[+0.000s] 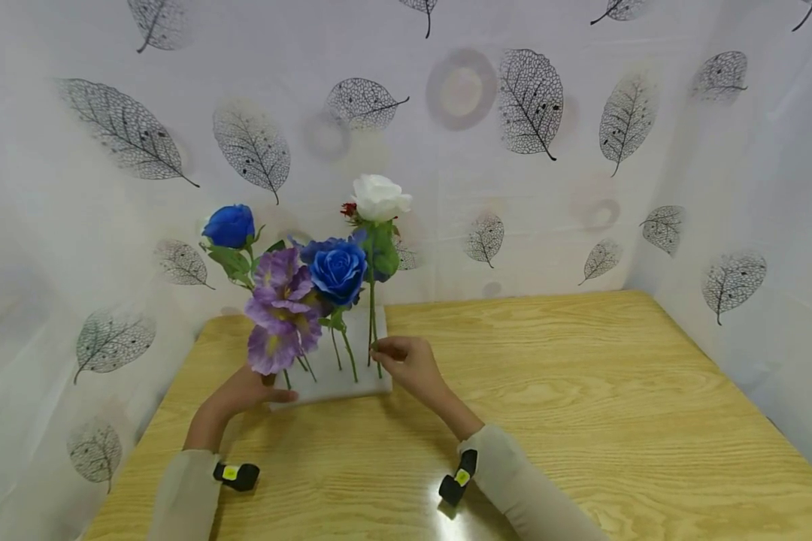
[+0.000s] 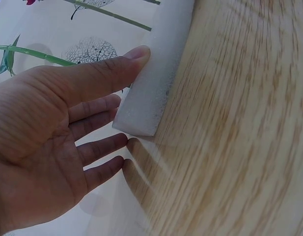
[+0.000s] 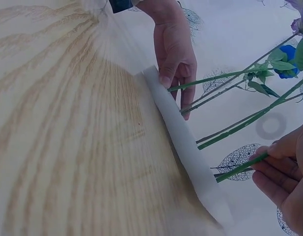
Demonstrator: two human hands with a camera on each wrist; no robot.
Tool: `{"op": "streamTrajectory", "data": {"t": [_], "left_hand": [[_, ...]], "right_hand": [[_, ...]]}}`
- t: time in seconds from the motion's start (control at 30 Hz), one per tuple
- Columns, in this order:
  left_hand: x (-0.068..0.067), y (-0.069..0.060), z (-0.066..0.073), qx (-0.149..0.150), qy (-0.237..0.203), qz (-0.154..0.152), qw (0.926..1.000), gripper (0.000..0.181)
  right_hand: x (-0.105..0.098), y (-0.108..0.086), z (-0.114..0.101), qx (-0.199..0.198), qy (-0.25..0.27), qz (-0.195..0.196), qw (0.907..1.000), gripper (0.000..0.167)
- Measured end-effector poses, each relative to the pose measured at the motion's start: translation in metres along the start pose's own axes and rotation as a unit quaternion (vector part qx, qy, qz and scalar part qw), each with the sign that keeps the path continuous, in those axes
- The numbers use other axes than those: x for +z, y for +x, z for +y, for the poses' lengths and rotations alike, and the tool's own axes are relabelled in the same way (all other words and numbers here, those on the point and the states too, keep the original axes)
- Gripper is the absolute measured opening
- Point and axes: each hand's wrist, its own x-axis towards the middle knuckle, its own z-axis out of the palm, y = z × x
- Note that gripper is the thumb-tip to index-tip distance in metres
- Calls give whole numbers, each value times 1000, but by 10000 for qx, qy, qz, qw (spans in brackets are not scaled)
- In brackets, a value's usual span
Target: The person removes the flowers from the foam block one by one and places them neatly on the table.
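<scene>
My right hand [image 1: 411,367] pinches the green stem [image 3: 242,167] of a white rose [image 1: 381,198], low down near a white foam board [image 1: 338,390]. That stem stands upright at the board's right end, its lower tip at the foam. At the other end, my left hand [image 1: 238,392] rests its thumb on the board's top, with fairly straight fingers [image 2: 103,147] beside the edge. Several flowers stand in the foam between the hands: a blue rose [image 1: 339,272], a purple flower [image 1: 283,306] and a taller blue rose [image 1: 230,226] at the left.
The board lies on a wood-grain table [image 1: 548,406], toward its back left. Behind and beside the table hangs a white curtain [image 1: 446,150] printed with dark leaves. Each wrist carries a small black camera, one being the left wrist camera [image 1: 238,476].
</scene>
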Motion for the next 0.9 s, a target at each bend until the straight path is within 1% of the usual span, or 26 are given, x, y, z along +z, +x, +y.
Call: {"op": "streamTrajectory", "data": {"t": [0.07, 0.1, 0.13, 0.17, 0.37, 0.5, 0.57, 0.7, 0.9], "left_hand": [[0, 0, 1, -75, -27, -1, 10000, 108], [0, 0, 1, -98, -64, -8, 9999, 109], [0, -1, 2, -114, -84, -16, 9999, 109], [0, 0, 2, -111, -114, -29, 9999, 109], [-1, 0, 3, 37, 37, -23, 10000, 104], [0, 0, 3, 4, -34, -23, 10000, 107], [0, 0, 2, -31, -69, -16, 10000, 108], [-1, 0, 3, -7, 4, -7, 10000, 104], [1, 1, 1, -52, -68, -18, 10000, 108]], "right_hand": [[0, 0, -1, 76, 23, 21, 10000, 14], [1, 0, 5, 100, 39, 58, 9999, 14], [1, 0, 6, 127, 64, 93, 9999, 14], [1, 0, 6, 150, 78, 118, 9998, 14], [3, -1, 12, 268, 11, 378, 9989, 11], [4, -1, 13, 331, 121, 500, 9981, 10], [4, -2, 12, 384, 218, 500, 9978, 10], [5, -2, 10, 419, 277, 472, 9976, 11], [5, -2, 9, 251, 338, 338, 9985, 12]]}}
